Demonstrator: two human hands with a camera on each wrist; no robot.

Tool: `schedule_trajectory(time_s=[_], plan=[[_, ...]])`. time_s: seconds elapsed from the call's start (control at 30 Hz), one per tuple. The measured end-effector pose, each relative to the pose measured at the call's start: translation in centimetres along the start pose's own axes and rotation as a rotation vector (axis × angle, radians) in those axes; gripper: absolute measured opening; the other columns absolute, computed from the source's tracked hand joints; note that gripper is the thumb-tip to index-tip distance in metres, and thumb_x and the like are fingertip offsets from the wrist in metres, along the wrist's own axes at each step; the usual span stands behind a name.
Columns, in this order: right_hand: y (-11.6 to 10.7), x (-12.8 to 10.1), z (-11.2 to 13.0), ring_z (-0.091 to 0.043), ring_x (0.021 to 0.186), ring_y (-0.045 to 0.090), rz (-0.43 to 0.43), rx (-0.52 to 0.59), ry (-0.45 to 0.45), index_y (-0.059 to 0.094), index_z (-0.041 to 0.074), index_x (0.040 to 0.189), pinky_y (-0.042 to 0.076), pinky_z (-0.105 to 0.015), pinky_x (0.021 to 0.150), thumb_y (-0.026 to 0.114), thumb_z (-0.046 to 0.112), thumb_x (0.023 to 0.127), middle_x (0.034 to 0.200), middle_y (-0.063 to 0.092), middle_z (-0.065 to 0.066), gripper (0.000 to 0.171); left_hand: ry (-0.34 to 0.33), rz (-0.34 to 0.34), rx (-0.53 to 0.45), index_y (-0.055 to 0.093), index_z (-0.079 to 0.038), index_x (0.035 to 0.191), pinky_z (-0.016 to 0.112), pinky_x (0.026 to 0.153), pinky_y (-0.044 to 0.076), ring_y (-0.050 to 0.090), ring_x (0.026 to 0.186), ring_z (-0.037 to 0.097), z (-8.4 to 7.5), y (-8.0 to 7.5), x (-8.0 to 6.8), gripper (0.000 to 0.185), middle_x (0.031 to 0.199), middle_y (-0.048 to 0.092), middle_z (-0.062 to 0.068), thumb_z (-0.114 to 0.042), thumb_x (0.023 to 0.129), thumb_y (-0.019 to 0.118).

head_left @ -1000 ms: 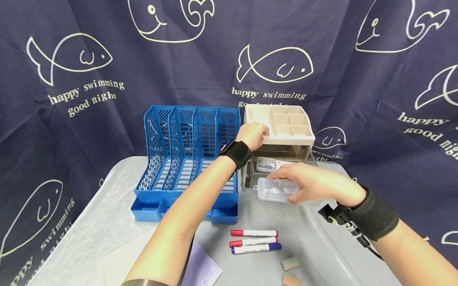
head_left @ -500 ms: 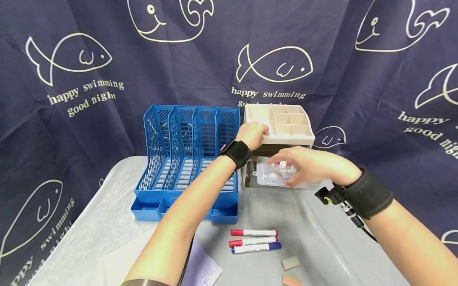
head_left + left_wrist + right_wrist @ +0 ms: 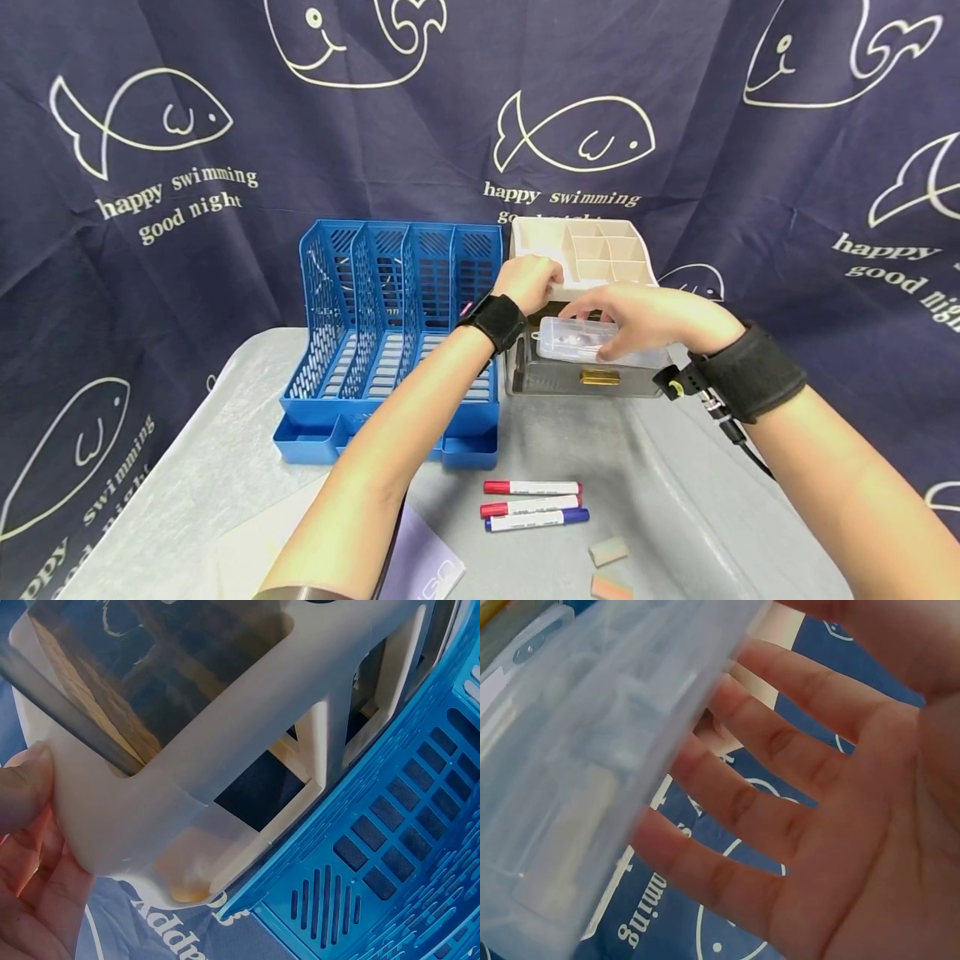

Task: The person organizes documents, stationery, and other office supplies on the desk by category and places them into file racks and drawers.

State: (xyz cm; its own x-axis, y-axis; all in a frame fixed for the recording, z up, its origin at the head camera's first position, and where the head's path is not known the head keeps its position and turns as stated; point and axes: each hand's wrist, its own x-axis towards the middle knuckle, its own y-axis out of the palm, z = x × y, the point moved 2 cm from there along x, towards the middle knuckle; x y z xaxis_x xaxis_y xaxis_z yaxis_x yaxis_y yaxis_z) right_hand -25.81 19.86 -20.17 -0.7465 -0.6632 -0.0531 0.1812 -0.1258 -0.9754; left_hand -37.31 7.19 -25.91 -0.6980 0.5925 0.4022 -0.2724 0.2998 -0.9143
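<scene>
The right hand (image 3: pixel 645 321) has its grip wrapped over a small clear box (image 3: pixel 581 340), fingers (image 3: pixel 735 802) curled along its long side, holding it over the open drawer (image 3: pixel 585 379) of the beige organizer (image 3: pixel 600 250). The left hand (image 3: pixel 528 282) clasps the organizer's front corner. The box looks light, stiff and smooth (probably slippery); holding across the long edges seems safest.

Both forearms are bare. Each wrist wears a black strap (image 3: pixel 495 320). A black cable (image 3: pixel 738 442) with a yellow-green connector hangs from the right strap (image 3: pixel 750 372).
</scene>
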Motion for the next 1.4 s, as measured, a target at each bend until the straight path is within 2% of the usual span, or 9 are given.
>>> schedule_trajectory(time_s=[0.3,0.57,0.97,1.4], plan=[[-0.3,0.2,-1.0,-0.02,0.08,0.051,-0.004,0.008,0.042,0.061,0.004,0.12,0.042,-0.033,0.071,0.074,0.002,0.068,0.099,0.061,-0.006,0.053,0.004,-0.01,0.003,0.074,-0.017,0.095,0.032,0.079,0.051,0.065,0.087,0.015,0.1,0.2,0.1,0.018,0.094,0.071,-0.003,-0.007,0.083,0.064],[0.1,0.8,-2.4,-0.021,0.081,0.052,-0.022,0.007,0.073,0.06,0.0,0.12,0.043,-0.034,0.073,0.075,0.002,0.066,0.1,0.062,-0.009,0.056,0.004,0.002,0.007,0.074,-0.018,0.097,0.032,0.08,0.051,0.065,0.091,0.015,0.1,0.2,0.1,0.02,0.097,0.071,-0.003,-0.007,0.083,0.065],[1.5,1.8,-4.2,-0.022,0.08,0.054,-0.066,0.047,0.024,0.061,-0.003,0.114,0.044,-0.033,0.071,0.075,-0.002,0.061,0.093,0.062,-0.009,0.054,-0.002,-0.002,0.007,0.074,-0.018,0.099,0.032,0.081,0.051,0.065,0.092,0.015,0.1,0.2,0.1,0.022,0.099,0.071,-0.003,-0.006,0.083,0.064],[3.6,2.8,-5.7,-0.023,0.08,0.055,-0.054,0.037,0.041,0.06,-0.008,0.114,0.045,-0.031,0.07,0.072,-0.004,0.061,0.094,0.062,-0.013,0.054,-0.022,0.006,0.006,0.073,-0.019,0.101,0.031,0.081,0.051,0.065,0.093,0.014,0.0,0.1,-0.1,0.024,0.101,0.071,-0.003,-0.005,0.083,0.065]])
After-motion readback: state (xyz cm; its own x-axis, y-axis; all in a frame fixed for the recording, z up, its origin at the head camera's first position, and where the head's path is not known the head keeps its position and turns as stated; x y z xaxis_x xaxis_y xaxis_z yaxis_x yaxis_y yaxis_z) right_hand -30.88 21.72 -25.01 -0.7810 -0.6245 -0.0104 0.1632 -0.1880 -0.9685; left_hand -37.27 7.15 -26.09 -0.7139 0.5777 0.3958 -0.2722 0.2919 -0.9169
